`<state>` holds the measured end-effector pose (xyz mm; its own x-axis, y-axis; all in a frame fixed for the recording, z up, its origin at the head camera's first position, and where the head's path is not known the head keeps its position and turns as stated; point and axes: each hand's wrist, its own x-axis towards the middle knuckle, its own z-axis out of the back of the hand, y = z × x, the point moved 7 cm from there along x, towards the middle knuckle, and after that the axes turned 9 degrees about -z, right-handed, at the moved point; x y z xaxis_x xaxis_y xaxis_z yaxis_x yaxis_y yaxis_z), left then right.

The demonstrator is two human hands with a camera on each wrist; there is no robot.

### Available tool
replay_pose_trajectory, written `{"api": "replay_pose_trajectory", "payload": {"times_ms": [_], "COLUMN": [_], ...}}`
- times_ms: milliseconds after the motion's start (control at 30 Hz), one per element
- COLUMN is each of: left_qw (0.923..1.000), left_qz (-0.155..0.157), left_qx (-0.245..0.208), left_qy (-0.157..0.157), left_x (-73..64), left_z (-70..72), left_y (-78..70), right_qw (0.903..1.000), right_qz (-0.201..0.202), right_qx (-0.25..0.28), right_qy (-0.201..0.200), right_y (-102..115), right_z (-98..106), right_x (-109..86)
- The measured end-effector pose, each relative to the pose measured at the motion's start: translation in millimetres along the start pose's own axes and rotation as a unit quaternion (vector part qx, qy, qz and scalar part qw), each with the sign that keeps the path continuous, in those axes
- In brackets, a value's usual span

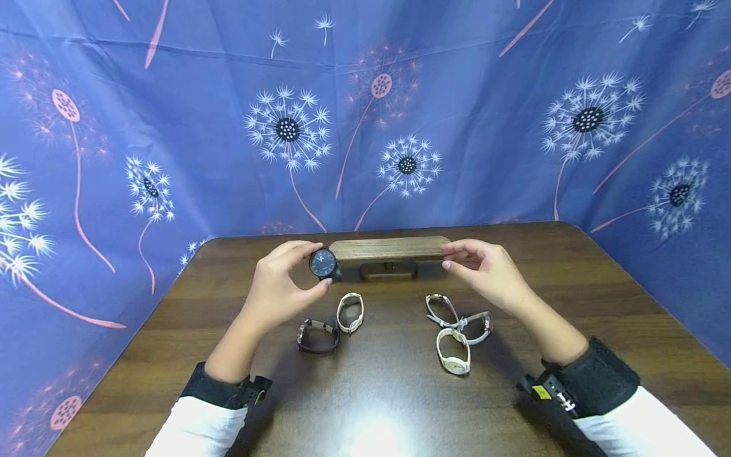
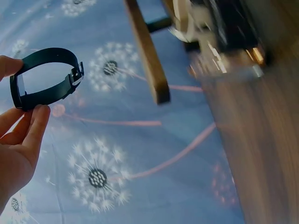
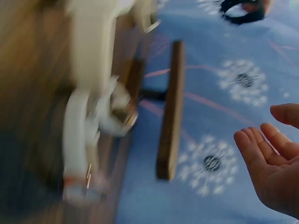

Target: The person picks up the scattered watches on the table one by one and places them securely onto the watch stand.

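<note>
Above the desk (image 1: 571,279), left of one wooden stand (image 1: 388,249), the left hand (image 1: 280,279) pinches one black watch (image 1: 323,263), its writing too small to read; opposite, the right hand (image 1: 485,271) is loosely spread. Below lie two watches (image 1: 357,322) left, three watches (image 1: 455,366) right.

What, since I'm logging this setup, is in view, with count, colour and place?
table: 1, brown, across the foreground
backdrop: 1, blue with dandelions, behind the table
stand: 1, brown, table's back
dark watch: 1, blackish brown, table, left of centre
cream watch: 1, cream, beside the dark watch
pale watches: 3, whitish, clustered right of centre
black watch: 1, black, held by stand's left end
left hand: 1, bare, pinching the black watch
right hand: 1, bare, near stand's right end
wrist straps: 2, black, one per arm
sleeves: 2, white, on the forearms
</note>
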<state>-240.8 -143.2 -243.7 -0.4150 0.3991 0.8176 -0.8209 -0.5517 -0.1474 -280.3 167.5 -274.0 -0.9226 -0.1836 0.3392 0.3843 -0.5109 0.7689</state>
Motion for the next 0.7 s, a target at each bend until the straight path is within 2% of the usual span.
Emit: {"api": "replay_pose_trajectory", "payload": {"times_ms": [167,367,467,567,700], "left_qw": [0.9996,0.9977,0.9952,0.9913,0.9858], "left_qz": [0.01,0.042,0.064,0.085,0.103], "left_qx": [0.015,-0.006,-0.008,0.001,0.016], "left_qy": [0.02,0.053,0.074,0.1,0.131], "left_x": [-0.2,-1.4,-3.4,-4.2,-1.6], "left_z": [6.6,1.4,-3.7,-11.0,-21.3], "left_y": [16.3,39.8,54.6,70.9,89.4], "right_qw": [0.9972,0.9909,0.9893,0.9868,0.9756], "right_qz": [0.025,0.05,0.045,0.026,0.024], "right_qx": [-0.068,-0.114,-0.134,-0.159,-0.214], "right_qy": [-0.018,-0.051,-0.038,-0.008,0.042], "right_y": [-19,-41,-52,-59,-61], "right_z": [18,30,27,20,7], "right_x": [19.4,42.3,54.7,66.3,78.6]}}
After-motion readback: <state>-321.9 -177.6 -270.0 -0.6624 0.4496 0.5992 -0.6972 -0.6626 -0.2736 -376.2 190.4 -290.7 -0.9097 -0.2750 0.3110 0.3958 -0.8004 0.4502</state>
